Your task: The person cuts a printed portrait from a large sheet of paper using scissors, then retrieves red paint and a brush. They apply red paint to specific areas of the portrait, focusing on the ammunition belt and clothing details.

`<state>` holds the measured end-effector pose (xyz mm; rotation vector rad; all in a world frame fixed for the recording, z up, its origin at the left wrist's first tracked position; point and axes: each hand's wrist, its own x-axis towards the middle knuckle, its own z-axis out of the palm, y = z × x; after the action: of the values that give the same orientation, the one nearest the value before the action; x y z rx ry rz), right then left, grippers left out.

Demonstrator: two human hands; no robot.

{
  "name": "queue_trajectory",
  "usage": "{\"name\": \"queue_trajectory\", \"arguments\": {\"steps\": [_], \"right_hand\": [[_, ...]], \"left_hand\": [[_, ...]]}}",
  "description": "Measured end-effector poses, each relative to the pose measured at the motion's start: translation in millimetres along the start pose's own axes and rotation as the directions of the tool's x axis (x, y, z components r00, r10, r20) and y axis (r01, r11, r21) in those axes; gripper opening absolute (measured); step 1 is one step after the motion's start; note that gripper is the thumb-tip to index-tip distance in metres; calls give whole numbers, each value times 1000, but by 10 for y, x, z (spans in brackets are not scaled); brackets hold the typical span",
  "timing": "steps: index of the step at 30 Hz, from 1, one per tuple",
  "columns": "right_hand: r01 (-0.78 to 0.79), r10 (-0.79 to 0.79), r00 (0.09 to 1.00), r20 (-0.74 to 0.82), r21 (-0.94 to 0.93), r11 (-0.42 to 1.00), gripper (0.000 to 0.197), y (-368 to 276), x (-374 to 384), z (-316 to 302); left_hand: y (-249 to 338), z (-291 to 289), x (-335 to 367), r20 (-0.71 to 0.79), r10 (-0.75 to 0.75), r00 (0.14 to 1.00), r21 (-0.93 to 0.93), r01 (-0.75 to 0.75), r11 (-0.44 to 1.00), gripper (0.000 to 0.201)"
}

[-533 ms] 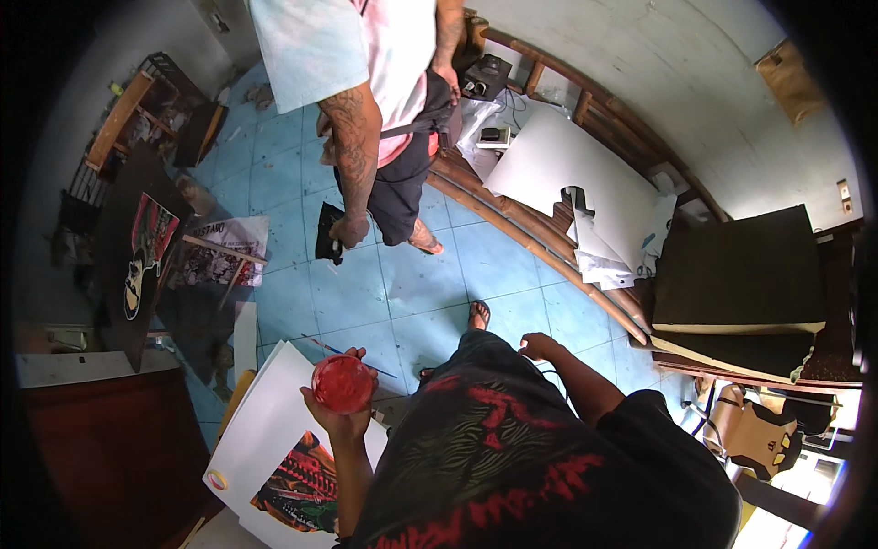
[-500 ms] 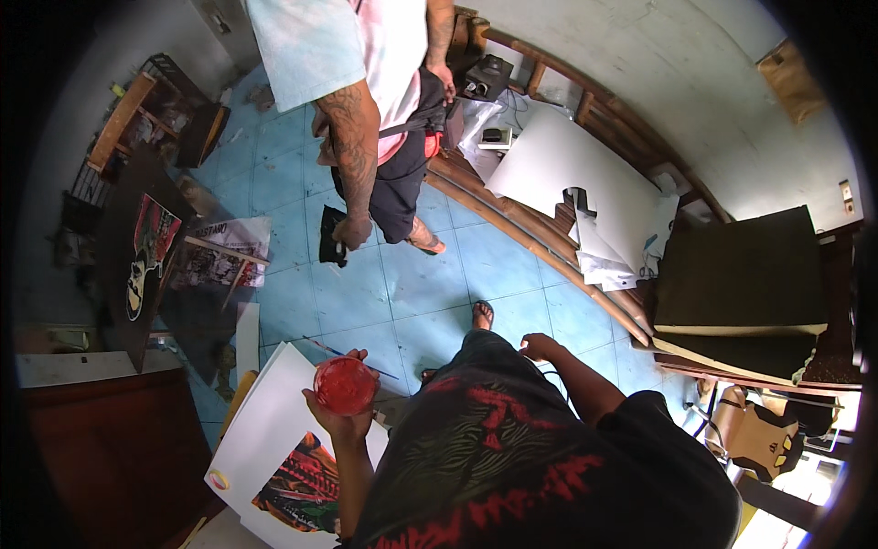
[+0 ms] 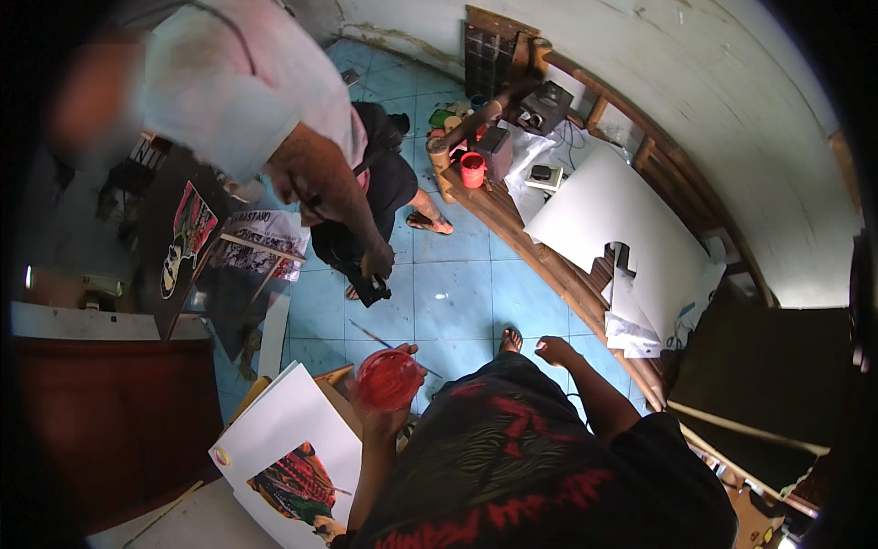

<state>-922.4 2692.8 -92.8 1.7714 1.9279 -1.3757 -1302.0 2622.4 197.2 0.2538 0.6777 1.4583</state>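
Observation:
My left hand (image 3: 385,423) holds a round tub of red paint (image 3: 391,379), its inside smeared red. A thin paintbrush (image 3: 369,336) passes beneath the tub, held in the same hand, and part of it is hidden by the tub. White sheets (image 3: 306,412) lie below that hand, with a colourful printed picture (image 3: 294,485) on the top one. My right hand (image 3: 554,351) hangs beside my dark shirt, fingers curled in and nothing seen in them.
Ahead on the left, a person (image 3: 265,110) bends forward, holding a black object (image 3: 370,288). A wooden bench (image 3: 549,265) with large white sheets (image 3: 604,210) and a red cup (image 3: 472,170) runs along the right. Brown cabinet (image 3: 119,421) at left; dark painted board (image 3: 183,238) behind it.
The other person has bent over and shifted left, with the black object moving nearer. My view has turned, bringing the red cup into sight. The tub stays in my left hand.

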Motion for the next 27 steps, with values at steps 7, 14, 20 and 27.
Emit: {"name": "queue_trajectory", "arguments": {"steps": [7,14,20,27], "right_hand": [[-83,83,996,-21,8,996,36,283,458,-811],[-3,6,998,64,-49,999,35,-480,1283,-1178],[106,-107,994,3,55,993,31,-1490,1814,-1668],[90,-77,991,-110,121,988,25,-1311,2630,-1779]], "left_hand": [[-168,366,684,57,-62,996,45,60,997,107],[179,253,1496,55,-31,998,41,29,999,104],[878,-109,2564,122,13,992,-102,0,995,99],[1781,-434,3535,82,-22,996,-174,36,984,93]]}}
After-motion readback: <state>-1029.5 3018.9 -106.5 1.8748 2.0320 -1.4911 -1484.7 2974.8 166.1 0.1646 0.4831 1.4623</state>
